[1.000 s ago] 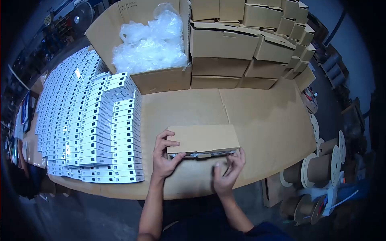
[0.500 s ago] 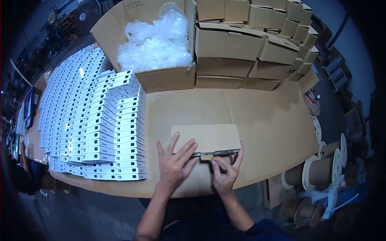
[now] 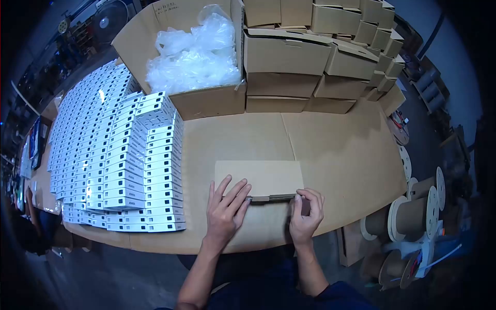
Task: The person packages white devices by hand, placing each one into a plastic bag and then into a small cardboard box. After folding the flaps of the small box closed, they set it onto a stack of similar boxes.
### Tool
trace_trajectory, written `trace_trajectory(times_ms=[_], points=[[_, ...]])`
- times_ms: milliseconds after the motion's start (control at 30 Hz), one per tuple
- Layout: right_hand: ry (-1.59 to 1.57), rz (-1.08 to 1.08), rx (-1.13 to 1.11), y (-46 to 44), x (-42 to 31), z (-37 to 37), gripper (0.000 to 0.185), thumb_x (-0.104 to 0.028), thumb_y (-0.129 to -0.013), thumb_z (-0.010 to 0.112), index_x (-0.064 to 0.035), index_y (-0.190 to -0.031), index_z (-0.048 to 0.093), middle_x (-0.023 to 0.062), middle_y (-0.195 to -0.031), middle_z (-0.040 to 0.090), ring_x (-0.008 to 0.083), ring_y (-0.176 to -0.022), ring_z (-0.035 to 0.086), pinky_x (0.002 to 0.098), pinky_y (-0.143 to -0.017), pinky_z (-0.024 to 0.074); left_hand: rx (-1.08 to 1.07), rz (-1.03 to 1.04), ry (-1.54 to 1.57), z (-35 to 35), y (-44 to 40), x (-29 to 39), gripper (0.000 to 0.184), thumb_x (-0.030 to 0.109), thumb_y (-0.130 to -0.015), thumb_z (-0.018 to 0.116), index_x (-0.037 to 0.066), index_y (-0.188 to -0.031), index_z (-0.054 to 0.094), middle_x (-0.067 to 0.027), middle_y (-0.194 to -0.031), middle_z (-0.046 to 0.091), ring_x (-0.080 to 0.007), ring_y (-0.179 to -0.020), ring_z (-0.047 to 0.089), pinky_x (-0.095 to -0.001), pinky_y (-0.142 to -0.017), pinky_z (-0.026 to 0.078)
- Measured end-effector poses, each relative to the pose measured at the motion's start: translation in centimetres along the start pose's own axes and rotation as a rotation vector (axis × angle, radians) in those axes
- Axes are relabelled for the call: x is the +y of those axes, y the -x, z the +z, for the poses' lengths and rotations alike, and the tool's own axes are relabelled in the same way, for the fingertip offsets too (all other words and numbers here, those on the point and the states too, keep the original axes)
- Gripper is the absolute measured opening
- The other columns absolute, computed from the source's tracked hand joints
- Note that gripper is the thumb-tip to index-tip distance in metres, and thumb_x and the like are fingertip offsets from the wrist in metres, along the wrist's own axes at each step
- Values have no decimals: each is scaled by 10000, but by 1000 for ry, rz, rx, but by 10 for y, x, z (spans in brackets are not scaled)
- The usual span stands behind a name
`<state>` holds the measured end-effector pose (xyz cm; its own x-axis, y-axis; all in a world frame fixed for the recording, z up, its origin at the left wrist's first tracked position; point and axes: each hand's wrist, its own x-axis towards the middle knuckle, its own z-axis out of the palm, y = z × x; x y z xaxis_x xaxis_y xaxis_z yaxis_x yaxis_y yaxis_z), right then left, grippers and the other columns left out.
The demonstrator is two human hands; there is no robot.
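Observation:
A flat brown cardboard box (image 3: 263,175) lies on the table in front of me, its lid lowered over the top. Along the front edge a small tab and a thin dark gap show. My left hand (image 3: 223,213) rests on the lid's left front part, fingers stretched out and slightly spread. At the right front corner, my right hand (image 3: 307,214) has its fingers curled over the edge and its thumb against the front, gripping the box. What is inside the box is hidden.
Stacked white boxes (image 3: 119,155) fill the table's left side. Behind stands a large carton (image 3: 206,103) of clear plastic bags (image 3: 196,57), beside piled brown cardboard boxes (image 3: 287,54). Cable spools (image 3: 413,217) stand off the table's right edge. Another person's arm (image 3: 32,206) shows far left.
My right hand has moved from the middle of the box's front edge to its right corner. The front gap has narrowed and the tab sits closer in. My left hand stays on the lid.

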<state>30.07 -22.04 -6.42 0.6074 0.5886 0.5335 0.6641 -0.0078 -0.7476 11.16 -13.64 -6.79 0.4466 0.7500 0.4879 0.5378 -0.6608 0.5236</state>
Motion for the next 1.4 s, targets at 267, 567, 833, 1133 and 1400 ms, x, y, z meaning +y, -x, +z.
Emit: trace_trajectory(times_ms=[267, 567, 833, 1133, 1400], points=[[28, -37, -94, -6, 1, -10, 182, 77, -802, 782, -14, -956, 751, 120, -890, 634, 258, -810, 627, 362, -698, 526, 11, 24, -71, 0, 0, -1, 422, 148, -863, 794, 176, -1280, 738, 25, -1371, 679, -290, -1384, 531, -633, -1198, 286], [-7, -24, -201, -23, -3, -18, 187, 55, -788, 825, 11, -937, 720, 109, -962, 598, 190, -736, 626, 307, -670, 550, 14, 14, -51, 0, 1, -1, 423, 137, -859, 797, 170, -1277, 739, 25, -1364, 684, -293, -1388, 526, -629, -1196, 294], [45, -206, -170, -31, 12, -19, 152, 31, -776, 844, 15, -876, 731, 107, -914, 658, 224, -757, 671, 323, -643, 562, 22, 13, 37, 5, 0, -5, 376, 121, -875, 781, 146, -1248, 749, -15, -1351, 697, -323, -1390, 524, -627, -1205, 287], [115, -434, -384, -32, 12, -10, 323, -73, -751, 866, -66, -1063, 781, 97, -1169, 728, 320, -1181, 652, 487, -1041, 490, -7, -1, -200, 1, 1, 13, 418, 135, -893, 767, 179, -1307, 726, 39, -1364, 690, -273, -1408, 522, -691, -1210, 185], [21, -367, -447, -6, 24, 15, 472, -158, -755, 885, -152, -1209, 755, 0, -1365, 693, 309, -1389, 509, 579, -1243, 225, 8, 35, -123, 15, 7, 3, 497, 49, -844, 719, 220, -1311, 728, 66, -1373, 686, -238, -1429, 511, -650, -1244, 140]])
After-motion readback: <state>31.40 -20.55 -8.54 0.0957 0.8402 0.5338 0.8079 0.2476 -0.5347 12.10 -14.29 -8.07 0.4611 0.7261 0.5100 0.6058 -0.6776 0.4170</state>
